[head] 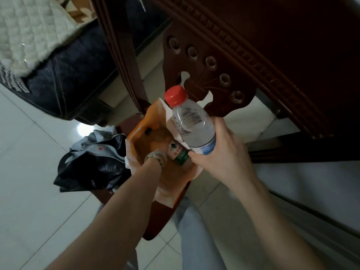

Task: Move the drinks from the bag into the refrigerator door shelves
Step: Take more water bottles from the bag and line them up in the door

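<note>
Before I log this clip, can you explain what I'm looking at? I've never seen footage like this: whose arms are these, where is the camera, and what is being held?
No machine here: a person wears a camera on the head, looking down at their own arms. The right hand grips a clear water bottle with a red cap. The left hand reaches into an orange bag standing on a dark wooden chair; another bottle lies inside. A black bag sits beside it. No refrigerator is visible.
</note>
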A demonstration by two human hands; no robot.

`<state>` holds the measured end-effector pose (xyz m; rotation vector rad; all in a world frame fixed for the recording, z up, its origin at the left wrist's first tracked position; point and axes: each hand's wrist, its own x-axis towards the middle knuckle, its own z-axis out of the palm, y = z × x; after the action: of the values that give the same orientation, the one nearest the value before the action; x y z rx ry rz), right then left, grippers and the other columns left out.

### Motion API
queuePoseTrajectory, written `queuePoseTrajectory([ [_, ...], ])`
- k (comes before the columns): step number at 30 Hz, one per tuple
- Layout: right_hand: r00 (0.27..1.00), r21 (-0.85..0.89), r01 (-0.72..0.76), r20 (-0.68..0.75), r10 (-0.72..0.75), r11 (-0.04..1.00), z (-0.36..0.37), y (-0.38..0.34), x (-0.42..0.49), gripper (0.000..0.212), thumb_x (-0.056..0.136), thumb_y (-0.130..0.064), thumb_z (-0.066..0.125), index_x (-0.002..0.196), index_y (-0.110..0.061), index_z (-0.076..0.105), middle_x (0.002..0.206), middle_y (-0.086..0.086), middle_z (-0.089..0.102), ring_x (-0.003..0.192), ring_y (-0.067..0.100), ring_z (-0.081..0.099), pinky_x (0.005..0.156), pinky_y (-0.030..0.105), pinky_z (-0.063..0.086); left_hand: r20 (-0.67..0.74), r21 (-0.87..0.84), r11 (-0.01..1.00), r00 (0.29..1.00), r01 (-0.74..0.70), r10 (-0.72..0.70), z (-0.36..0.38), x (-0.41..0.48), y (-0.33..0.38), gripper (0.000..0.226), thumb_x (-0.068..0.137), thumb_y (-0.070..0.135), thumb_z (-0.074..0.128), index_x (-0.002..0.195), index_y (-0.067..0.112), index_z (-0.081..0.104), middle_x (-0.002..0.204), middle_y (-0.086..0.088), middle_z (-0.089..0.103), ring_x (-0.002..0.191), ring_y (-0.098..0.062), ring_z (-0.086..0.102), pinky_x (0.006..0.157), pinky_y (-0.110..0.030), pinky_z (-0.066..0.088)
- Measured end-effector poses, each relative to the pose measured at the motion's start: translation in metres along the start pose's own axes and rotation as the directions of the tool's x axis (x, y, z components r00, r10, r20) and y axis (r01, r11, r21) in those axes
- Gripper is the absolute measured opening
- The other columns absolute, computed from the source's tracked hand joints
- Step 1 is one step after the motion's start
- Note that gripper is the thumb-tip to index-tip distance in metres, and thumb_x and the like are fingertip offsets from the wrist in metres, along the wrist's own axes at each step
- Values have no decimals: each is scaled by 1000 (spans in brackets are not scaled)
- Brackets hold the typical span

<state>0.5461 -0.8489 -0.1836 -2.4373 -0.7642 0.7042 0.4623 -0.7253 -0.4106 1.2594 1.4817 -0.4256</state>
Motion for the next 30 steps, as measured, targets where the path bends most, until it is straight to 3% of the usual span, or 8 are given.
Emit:
queuePoseTrajectory([
  [4,1000,55,-6,14,5,998,-10,-5,-5,64,51,-49,69,102,-21,42,92,-3,59,77,13,53,60,29,45,-10,-195,979,998,59,-62,-6,-13,-5,56,84,43,61,127,8,54,124,-15,60,102,-24,58,94,-38,48],
  [6,1000,62,1,23,-2,998,-17,-7,-10,64,54,-42,77,103,-22,42,94,-3,60,81,15,56,62,30,47,-4,-242,968,998,60,-63,-13,-40,0,65,78,49,64,127,9,49,124,-9,59,105,-24,56,91,-36,46],
  [8,999,73,15,28,-17,997,-26,-11,-16,66,56,-35,82,107,-22,42,99,-1,60,89,17,57,67,32,50,-48,-241,969,998,-47,37,-23,-72,10,50,84,31,67,124,8,48,112,-2,61,100,-21,58,75,-27,47],
  [9,999,81,20,25,-22,996,-31,-13,-19,67,57,-33,83,109,-22,41,102,-1,59,92,17,57,69,32,50,-90,-199,971,989,-131,115,-30,-88,13,51,85,24,67,127,5,44,107,1,59,102,-20,58,74,-26,47],
  [13,1000,124,27,11,-29,992,-54,-21,-36,71,60,-29,83,115,-20,40,110,1,58,98,14,53,70,27,43,-109,-39,936,933,-350,344,-52,-150,21,63,82,26,71,127,15,28,111,1,56,108,-21,57,91,-41,49],
  [17,999,169,45,-6,-44,985,-73,-26,-58,67,61,-29,83,113,-21,40,109,2,59,100,19,57,73,34,52,-101,66,853,847,-518,522,-80,-204,30,62,75,29,77,120,17,35,115,-1,54,106,-18,57,82,-39,51],
  [24,998,166,61,-12,-60,984,-87,-41,-112,73,61,-28,82,118,-22,37,114,2,57,103,19,55,75,34,52,-67,108,701,698,-705,713,-121,-283,17,66,69,29,80,120,23,39,117,5,56,109,-13,56,87,-36,52],
  [30,985,132,46,-171,-23,990,-84,-48,-184,74,60,-29,82,119,-22,39,106,0,53,103,20,51,77,37,52,63,209,531,553,-821,831,-139,-332,-8,74,66,29,82,125,25,37,119,4,54,110,-12,55,90,-40,51],
])
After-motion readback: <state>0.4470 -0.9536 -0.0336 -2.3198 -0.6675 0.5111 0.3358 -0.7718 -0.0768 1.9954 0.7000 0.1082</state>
